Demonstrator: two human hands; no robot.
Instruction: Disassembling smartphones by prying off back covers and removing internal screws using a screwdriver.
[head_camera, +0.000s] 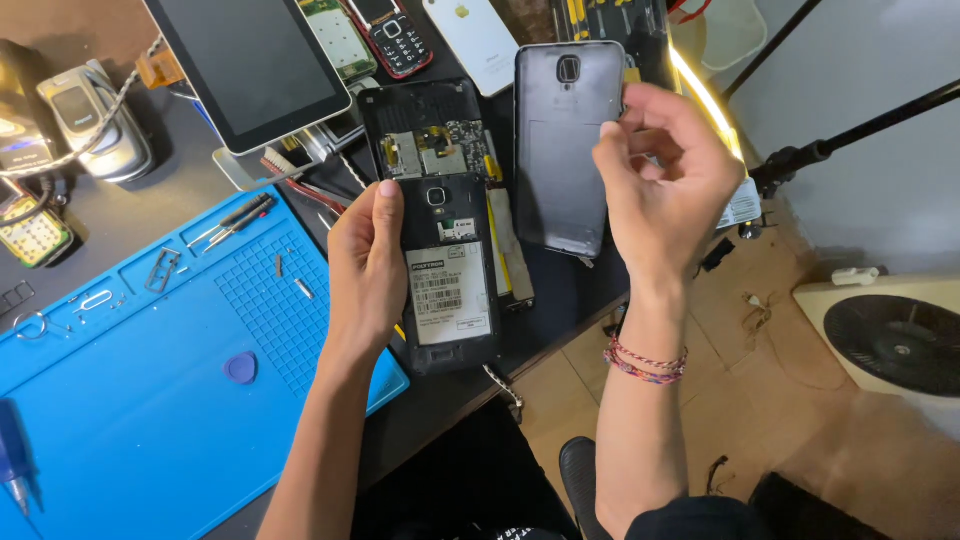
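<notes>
To the left of the left hand, a blue work mat is spread on the dark tabletop, with a purple pick lying on it well apart from the fingers. The left hand is closed around the left edge of an opened phone, held face down with its back uncovered, so that a white battery label and the camera opening are shown. The phone's long axis runs away from the person, nearly upright in the view, and its lower end hangs just over the tabletop edge. Beyond the fingertips of this hand, a second stripped phone body lies flat, and a tablet rests further off to the upper left.

Just to the right of the phone, a dark grey back cover is gripped at its right rim by the right hand, fingers curled and pinching. The cover is held parallel to the phone, slightly higher and apart from it, inner side facing the camera. The right hand is the nearer one to the cover; the left is the nearer to the phone
</notes>
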